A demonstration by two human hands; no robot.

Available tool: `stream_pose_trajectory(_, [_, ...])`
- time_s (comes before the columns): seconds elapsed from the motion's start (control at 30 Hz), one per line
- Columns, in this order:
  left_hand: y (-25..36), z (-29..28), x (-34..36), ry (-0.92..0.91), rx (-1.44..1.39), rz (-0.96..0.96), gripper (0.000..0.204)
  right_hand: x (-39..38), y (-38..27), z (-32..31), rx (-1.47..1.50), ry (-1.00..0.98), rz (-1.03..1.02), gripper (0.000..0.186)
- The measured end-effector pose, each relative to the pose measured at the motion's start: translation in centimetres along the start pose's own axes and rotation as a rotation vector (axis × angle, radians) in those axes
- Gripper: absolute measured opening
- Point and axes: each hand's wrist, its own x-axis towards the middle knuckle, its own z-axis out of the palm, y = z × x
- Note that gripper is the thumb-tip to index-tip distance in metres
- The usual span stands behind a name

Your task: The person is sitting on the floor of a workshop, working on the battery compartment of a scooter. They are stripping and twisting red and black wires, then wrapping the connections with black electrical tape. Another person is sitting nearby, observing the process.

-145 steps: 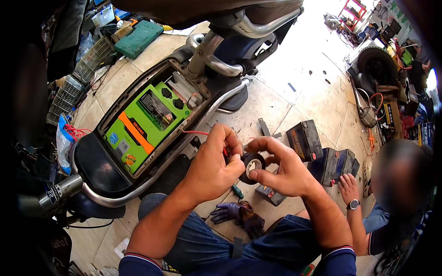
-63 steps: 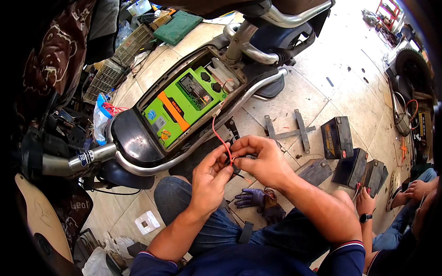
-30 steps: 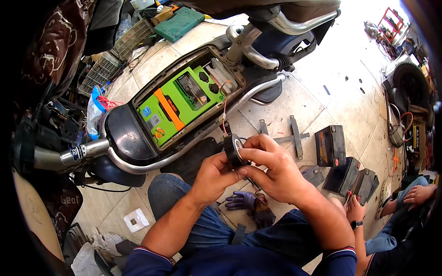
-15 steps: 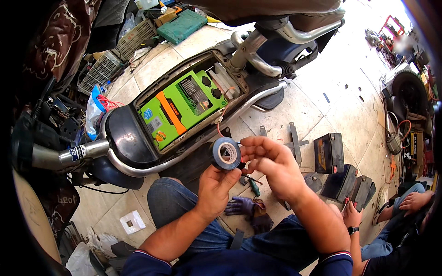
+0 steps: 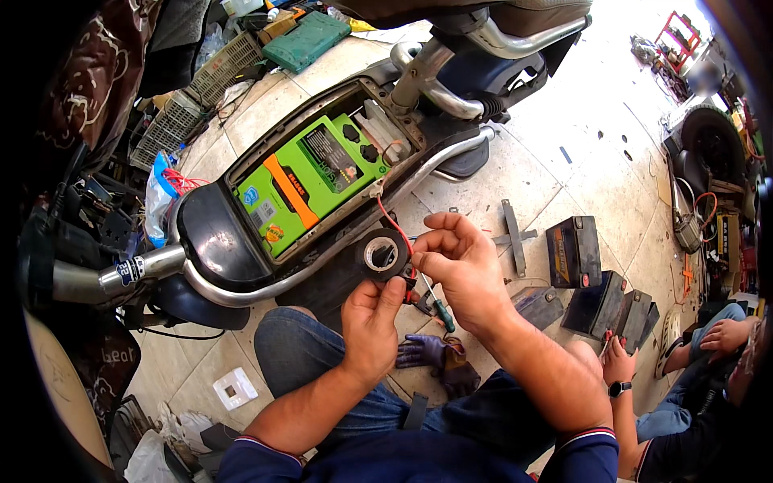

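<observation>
My left hand grips a roll of black electrical tape between thumb and fingers, its pale core facing up. Just to its right, my right hand has thumb and forefinger pinched together at a thin red wire; whether they hold the wire or the tape's end is hard to make out. That wire runs down from a green battery pack with an orange strap, seated in the open floor well of a scooter. Below my fingers lies a green-handled screwdriver.
Purple-and-brown work gloves lie between my knees. Several black batteries and metal strips are on the tiles to the right. A co-worker's hand reaches in beside them. Crates and a green case stand beyond the scooter.
The tape roll has moved slightly left and turned flatter, showing its face. My right hand has shifted up and a little left, and more red wire shows beside the roll.
</observation>
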Motion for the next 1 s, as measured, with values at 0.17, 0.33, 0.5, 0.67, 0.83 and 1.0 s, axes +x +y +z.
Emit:
stream_pose_trajectory(0.17, [0.2,0.2,-0.4,0.035,0.03,-0.004,0.02,-0.4,0.3,0.9,-0.098,0.081,0.08,0.036])
stream_pose_trajectory(0.33, [-0.3,-0.2,0.0,0.056,0.168,0.044,0.019,0.3,1.2,0.1,-0.509,0.165,-0.081,0.03])
stream_pose_trajectory(0.5, [-0.1,-1.0,0.8,-0.034,0.057,-0.089,0.015,-0.2,1.1,0.2,-0.502,0.091,-0.186,0.027])
stream_pose_trajectory(0.67, [1.8,-4.2,2.9,-0.25,0.068,-0.213,0.038,0.2,1.3,-1.0,-0.488,-0.199,-0.276,0.034])
stream_pose_trajectory(0.83, [3.1,-3.1,4.0,-0.323,-0.032,-0.351,0.038,-1.8,0.7,-3.3,-0.719,-0.248,-0.406,0.037])
stream_pose_trajectory(1.0, [3.1,1.3,2.1,-0.291,0.155,-0.246,0.024,-1.7,-0.4,-4.0,-0.814,-0.175,-0.264,0.027])
